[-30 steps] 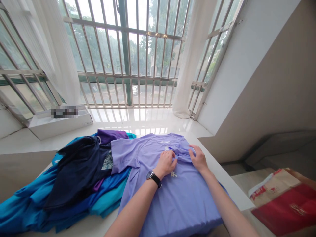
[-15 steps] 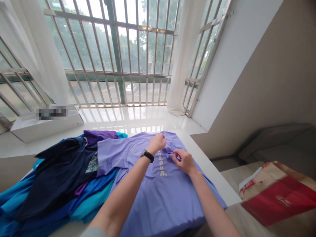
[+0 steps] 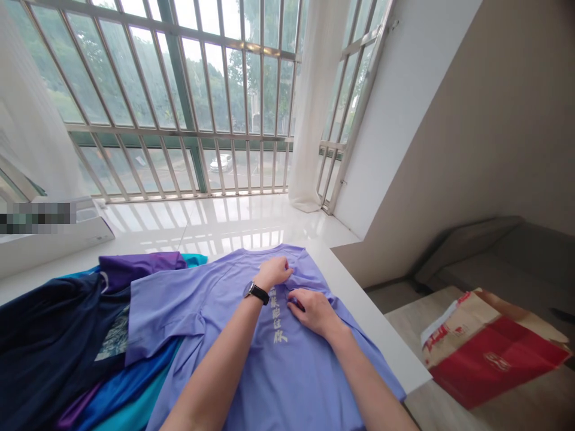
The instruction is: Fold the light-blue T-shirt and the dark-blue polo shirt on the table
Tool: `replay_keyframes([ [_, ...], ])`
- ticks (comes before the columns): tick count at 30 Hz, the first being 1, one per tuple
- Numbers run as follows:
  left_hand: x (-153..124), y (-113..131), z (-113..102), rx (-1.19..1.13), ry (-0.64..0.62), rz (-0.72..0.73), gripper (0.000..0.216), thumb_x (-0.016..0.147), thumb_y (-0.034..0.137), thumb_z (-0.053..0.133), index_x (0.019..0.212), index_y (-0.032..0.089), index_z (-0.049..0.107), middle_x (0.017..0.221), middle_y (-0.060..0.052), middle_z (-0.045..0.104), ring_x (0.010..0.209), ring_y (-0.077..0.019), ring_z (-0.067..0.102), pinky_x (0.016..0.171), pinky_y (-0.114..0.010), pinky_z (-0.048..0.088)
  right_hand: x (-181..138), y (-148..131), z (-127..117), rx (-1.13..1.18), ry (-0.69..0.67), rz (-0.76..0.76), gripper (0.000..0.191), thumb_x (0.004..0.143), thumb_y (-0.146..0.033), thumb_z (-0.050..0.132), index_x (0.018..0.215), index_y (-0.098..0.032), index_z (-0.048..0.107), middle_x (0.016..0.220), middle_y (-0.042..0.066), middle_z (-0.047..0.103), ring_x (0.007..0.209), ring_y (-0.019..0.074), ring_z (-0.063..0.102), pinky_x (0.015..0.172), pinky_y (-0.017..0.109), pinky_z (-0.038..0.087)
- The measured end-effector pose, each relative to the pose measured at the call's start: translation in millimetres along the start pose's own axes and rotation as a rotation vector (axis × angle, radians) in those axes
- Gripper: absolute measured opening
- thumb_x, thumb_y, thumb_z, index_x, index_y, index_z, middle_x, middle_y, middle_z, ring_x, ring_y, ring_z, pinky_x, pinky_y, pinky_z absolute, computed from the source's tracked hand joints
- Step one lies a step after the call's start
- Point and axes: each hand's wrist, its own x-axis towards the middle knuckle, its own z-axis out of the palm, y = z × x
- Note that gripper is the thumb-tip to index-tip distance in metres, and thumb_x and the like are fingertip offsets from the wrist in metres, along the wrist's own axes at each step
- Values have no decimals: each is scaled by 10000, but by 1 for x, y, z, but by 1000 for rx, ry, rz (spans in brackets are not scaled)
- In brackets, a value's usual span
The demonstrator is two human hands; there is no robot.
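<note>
A lavender T-shirt (image 3: 251,371) lies spread on the white window ledge, with a column of pale printed characters (image 3: 277,317) down its middle. My left hand (image 3: 274,272), with a black-strapped watch (image 3: 257,292) on the wrist, has its fingers closed on the cloth near the collar, beside the top of the print. Just right of the print, my right hand (image 3: 313,311) is closed with thumb and fingertips pinching the fabric. Small creases run between the two hands. The shirt's left sleeve (image 3: 157,311) overlaps a pile of other clothes.
Left of the shirt are a dark navy garment (image 3: 40,341), a purple one (image 3: 139,267) and blue ones (image 3: 139,377). A white box (image 3: 58,239) stands on the ledge (image 3: 215,224) at far left. Barred windows rise behind. A red and tan paper bag (image 3: 498,353) sits lower right.
The view has swung right, so most things appear further left. My hands have come down closer to the shirt, and the fold raised between them has flattened.
</note>
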Motion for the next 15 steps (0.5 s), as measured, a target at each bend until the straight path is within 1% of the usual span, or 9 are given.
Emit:
replay_keyframes([
  [3, 0, 7, 7, -4, 37, 15, 306, 864, 391, 578, 1077, 197, 681, 1105, -130, 669, 957, -285, 662, 826, -378, 495, 0, -1, -1, 5, -12, 23, 179, 902, -227, 579, 1062, -229, 658, 821, 6, 702, 711, 171, 645, 662, 260, 448],
  [5, 1, 11, 13, -20, 55, 36, 281, 851, 364, 598, 1058, 194, 680, 1118, -134, 649, 984, -293, 648, 850, -395, 487, 0, -2, -2, 3, -15, 25, 224, 903, -227, 575, 1113, -233, 652, 811, 4, 705, 694, 169, 646, 646, 256, 436],
  [6, 1, 13, 15, -32, 63, 50, 251, 848, 343, 603, 1031, 189, 680, 1112, -133, 647, 998, -293, 640, 860, -395, 482, 1, -2, -2, 4, -17, 22, 218, 908, -225, 568, 1106, -235, 657, 805, 3, 705, 691, 168, 646, 641, 254, 431],
  [9, 5, 16, 18, -91, 89, 86, 182, 889, 303, 560, 985, 183, 658, 1093, -118, 651, 1008, -265, 630, 870, -364, 474, 1, -2, -1, 7, -6, 9, 145, 918, -219, 549, 982, -234, 678, 782, 0, 700, 684, 161, 638, 626, 247, 414],
  [11, 9, 17, 17, -141, 117, 94, 203, 952, 308, 478, 1037, 190, 619, 1056, -92, 664, 988, -233, 634, 865, -337, 475, 1, -3, -1, 6, 40, 3, 126, 920, -236, 548, 893, -223, 670, 755, 2, 688, 659, 154, 621, 616, 245, 406],
  [13, 14, 16, 15, -188, 149, 81, 243, 1003, 303, 380, 1121, 201, 567, 1032, -68, 675, 978, -208, 638, 864, -321, 476, 1, -4, -2, 10, 110, 2, 162, 929, -273, 544, 826, -215, 655, 726, 7, 674, 622, 144, 597, 607, 246, 400],
  [15, 18, 13, 12, -221, 168, 62, 258, 1018, 286, 339, 1178, 211, 527, 1049, -60, 681, 991, -197, 641, 872, -316, 476, 1, -5, -2, 14, 165, 1, 230, 942, -313, 528, 766, -213, 638, 699, 11, 663, 593, 134, 576, 597, 245, 393],
])
